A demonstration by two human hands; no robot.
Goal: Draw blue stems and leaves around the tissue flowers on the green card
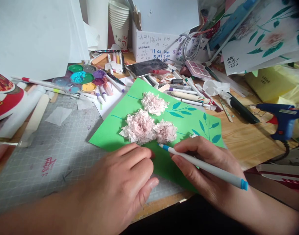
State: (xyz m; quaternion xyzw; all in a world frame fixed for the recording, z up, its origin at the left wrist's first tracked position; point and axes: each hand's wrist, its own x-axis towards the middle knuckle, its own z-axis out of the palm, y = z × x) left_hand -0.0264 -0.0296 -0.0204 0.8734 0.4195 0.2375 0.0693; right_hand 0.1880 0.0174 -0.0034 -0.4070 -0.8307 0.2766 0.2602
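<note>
A green card [110,132] lies on the grey cutting mat [54,153], bearing three pale pink tissue-paper flowers [139,126] and drawn teal leaves [205,127]. My right hand [208,166] is closed on a white marker with blue ends [205,167], its tip touching the card just below the right-hand flower. My left hand [120,186] rests with fingers curled on the card's near edge, beside the lower left flower, with nothing visible in it.
Markers and pens [186,91] are strewn behind the card, with paint pots [83,78], a phone [146,67], stacked paper cups [118,23] and a box with handwriting [156,49]. A blue glue gun [284,119] sits at the right, a red-and-white container [5,94] at the left.
</note>
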